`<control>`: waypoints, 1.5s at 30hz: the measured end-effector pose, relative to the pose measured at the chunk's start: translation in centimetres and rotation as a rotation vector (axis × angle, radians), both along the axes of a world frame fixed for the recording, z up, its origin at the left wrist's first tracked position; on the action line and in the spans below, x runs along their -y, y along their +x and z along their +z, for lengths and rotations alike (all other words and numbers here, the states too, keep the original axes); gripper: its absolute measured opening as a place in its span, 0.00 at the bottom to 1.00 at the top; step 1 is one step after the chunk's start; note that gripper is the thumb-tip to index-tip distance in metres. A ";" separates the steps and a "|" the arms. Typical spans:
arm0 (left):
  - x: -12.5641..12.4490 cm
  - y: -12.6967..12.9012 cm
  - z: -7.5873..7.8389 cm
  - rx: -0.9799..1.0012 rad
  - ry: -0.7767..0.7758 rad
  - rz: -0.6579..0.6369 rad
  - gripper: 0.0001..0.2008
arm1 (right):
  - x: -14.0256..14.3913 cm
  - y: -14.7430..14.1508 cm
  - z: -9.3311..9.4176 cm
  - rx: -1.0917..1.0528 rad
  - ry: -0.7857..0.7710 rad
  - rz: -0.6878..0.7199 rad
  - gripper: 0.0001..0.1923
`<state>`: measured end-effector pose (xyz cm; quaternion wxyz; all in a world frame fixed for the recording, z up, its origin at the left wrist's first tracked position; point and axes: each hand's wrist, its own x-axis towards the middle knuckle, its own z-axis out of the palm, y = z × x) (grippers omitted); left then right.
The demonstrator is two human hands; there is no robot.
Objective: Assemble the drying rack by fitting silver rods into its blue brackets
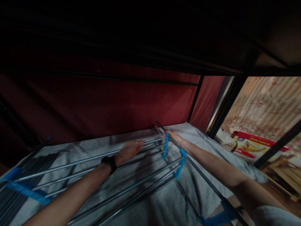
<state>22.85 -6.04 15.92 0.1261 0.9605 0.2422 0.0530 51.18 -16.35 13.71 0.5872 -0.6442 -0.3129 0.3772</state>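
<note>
A folding metal rack with grey rods [94,171] and blue plastic joints [166,145] lies across a grey cloth surface [164,201]. My left hand [130,150], with a black band on its wrist, rests palm down on the upper rods, fingers stretched toward the right. My right hand [173,136] grips the rack's far end beside the blue joint, where a dark side bar [199,174] runs back toward me. Another blue joint [181,163] sits just below my right forearm.
A dark red fabric wall [105,103] closes the back, with a dark frame overhead. A black upright post [225,106] stands at right. Beyond it lie a red and yellow package [252,146] and wooden slats [285,175].
</note>
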 end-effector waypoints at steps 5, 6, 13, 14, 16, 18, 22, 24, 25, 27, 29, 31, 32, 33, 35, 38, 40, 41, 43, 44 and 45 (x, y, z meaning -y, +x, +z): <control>-0.5 -0.2 -0.1 -0.011 -0.030 0.006 0.24 | -0.3 0.2 -0.5 -0.013 0.013 0.010 0.07; -0.5 -0.3 0.0 -0.011 -0.034 0.005 0.24 | -0.4 0.2 -0.7 -0.015 0.015 0.011 0.07; -0.2 -0.5 0.6 -0.012 -0.052 0.007 0.24 | -0.7 0.0 -0.9 -0.020 0.019 0.003 0.07; -0.2 -0.5 0.6 -0.013 -0.050 0.005 0.24 | -0.6 -0.1 -0.9 -0.021 0.016 -0.004 0.07; -0.1 -0.4 0.6 -0.016 -0.044 0.010 0.23 | -0.6 -0.2 -0.7 -0.020 0.007 -0.018 0.08; -0.1 -0.4 0.6 -0.017 -0.043 0.013 0.23 | -0.5 -0.3 -0.6 -0.019 -0.006 -0.029 0.08; -0.1 -0.4 0.5 -0.003 -0.060 0.006 0.23 | -0.4 -0.5 -0.6 -0.002 -0.015 -0.036 0.08; -0.1 -0.4 0.6 -0.001 -0.073 0.002 0.24 | -0.2 -0.6 -0.6 0.012 -0.010 -0.029 0.08; -0.1 -0.4 0.6 0.000 -0.079 0.002 0.23 | -0.1 -0.6 -0.6 0.021 -0.009 -0.026 0.09; -0.1 -0.3 0.7 0.001 -0.094 0.000 0.23 | 0.2 -0.8 -0.4 0.045 -0.005 -0.018 0.10; -0.1 -0.3 0.8 0.003 -0.116 -0.018 0.22 | 0.5 -1.1 -0.2 0.064 -0.004 -0.011 0.11; -0.1 -0.2 0.9 0.006 -0.138 -0.047 0.23 | 0.7 -1.4 0.2 0.066 -0.011 -0.013 0.11; -0.1 -0.1 0.9 0.005 -0.139 -0.054 0.23 | 0.8 -1.5 0.4 0.063 -0.018 -0.018 0.10; -0.2 -0.1 0.9 0.002 -0.131 -0.054 0.23 | 0.8 -1.6 0.6 0.063 -0.024 -0.024 0.10; -0.2 0.1 0.8 -0.015 -0.098 -0.036 0.23 | 0.9 -1.8 0.8 0.069 -0.036 -0.033 0.09; 0.2 0.2 0.6 -0.056 -0.030 -0.005 0.22 | 1.2 -1.8 0.7 0.094 -0.017 -0.012 0.09; 0.7 0.2 0.7 -0.080 -0.004 -0.016 0.21 | 1.4 -1.5 0.3 0.116 0.015 0.025 0.10; 0.9 0.2 0.7 -0.083 -0.009 -0.033 0.21 | 1.4 -1.2 0.0 0.123 0.014 0.038 0.10; 1.0 0.0 1.2 -0.046 -0.010 -0.063 0.23 | 1.2 -0.6 -0.5 0.151 -0.027 0.028 0.10; 0.9 -0.3 1.5 -0.025 -0.004 -0.072 0.25 | 1.1 -0.3 -0.7 0.160 -0.028 0.024 0.10; 0.6 -0.9 2.1 -0.008 0.002 -0.077 0.27 | 1.0 -0.1 -0.9 0.163 -0.028 0.031 0.10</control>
